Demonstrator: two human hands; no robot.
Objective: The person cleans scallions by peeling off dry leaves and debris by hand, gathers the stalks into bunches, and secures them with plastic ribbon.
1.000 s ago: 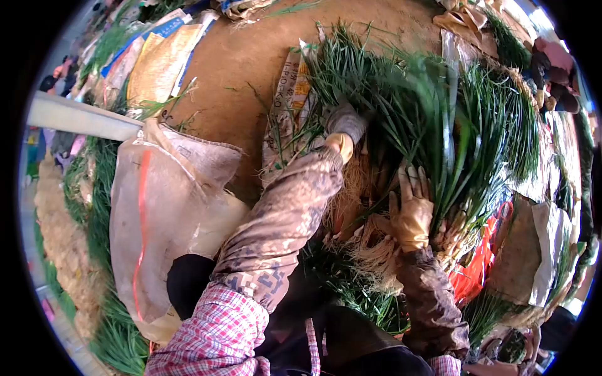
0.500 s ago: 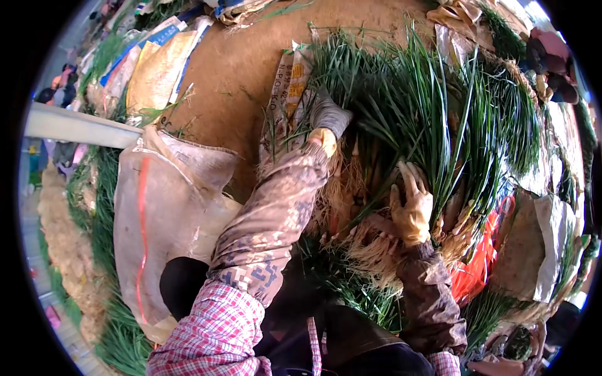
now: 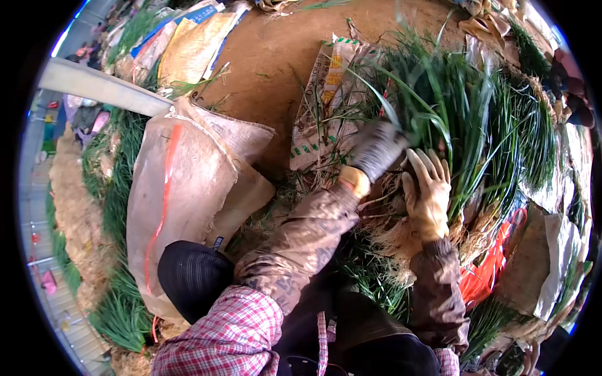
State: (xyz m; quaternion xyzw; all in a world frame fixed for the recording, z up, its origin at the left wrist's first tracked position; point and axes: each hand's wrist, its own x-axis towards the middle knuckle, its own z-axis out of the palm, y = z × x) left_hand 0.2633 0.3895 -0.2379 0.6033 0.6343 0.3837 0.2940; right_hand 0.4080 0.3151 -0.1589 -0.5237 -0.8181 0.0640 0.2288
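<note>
A pile of long green chives [image 3: 480, 131] with pale, stringy roots [image 3: 392, 235] lies before me. My left hand [image 3: 379, 150], in a grey glove with a yellow cuff, is at the near left side of the leaves, above the roots. Motion smears its fingers, and I cannot tell whether they grip any stalks. My right hand [image 3: 429, 191], in a yellowish glove, rests on the base of the bunch with its fingers stretched out. Left of the pile, a printed fertilizer sack [image 3: 313, 147] lies flat under scattered leaves.
A large whitish woven sack [image 3: 182, 200] stands at the left, by a pale beam [image 3: 103, 84]. Red plastic [image 3: 486, 269] and a folded sack [image 3: 533, 257] lie at the right. Yellow and blue sacks [image 3: 188, 53] lie on the brown ground at the back left.
My left hand has swept right, close to my right hand, and leaves have shifted right with it, uncovering more of the printed sack. The right hand stays at the bunch. The view has shifted slightly.
</note>
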